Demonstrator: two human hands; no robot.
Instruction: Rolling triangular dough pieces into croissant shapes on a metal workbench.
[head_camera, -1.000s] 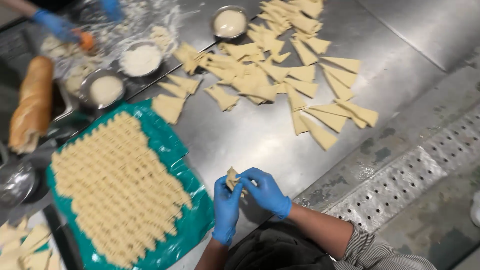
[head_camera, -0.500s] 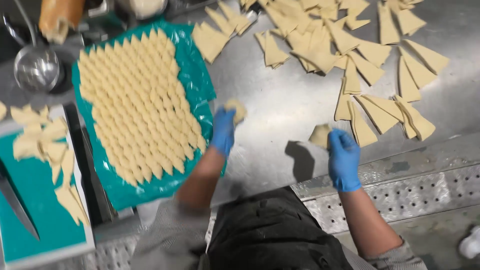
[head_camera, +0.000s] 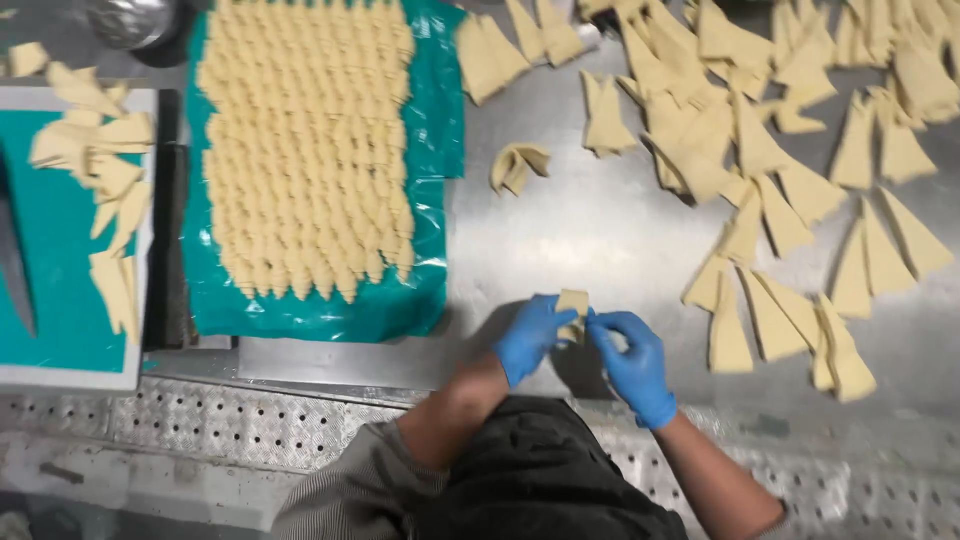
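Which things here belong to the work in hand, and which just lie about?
In use: left hand and right hand holding a dough piece; dough triangles; green sheet of folded pieces.
Lying about: metal bowl; side tray with scraps.

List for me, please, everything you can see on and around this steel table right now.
steel table: one, grey, under everything
green sheet: one, teal, left of centre
shaped dough pieces: many, pale yellow, in rows on the green sheet
dough triangles: many, pale yellow, loose at right
folded piece: one, alone beside the sheet
tray: one, teal-lined, far left, holding dough offcuts
metal bowl: one, top left
dough piece: one, between both hands
left hand: blue glove
right hand: blue glove
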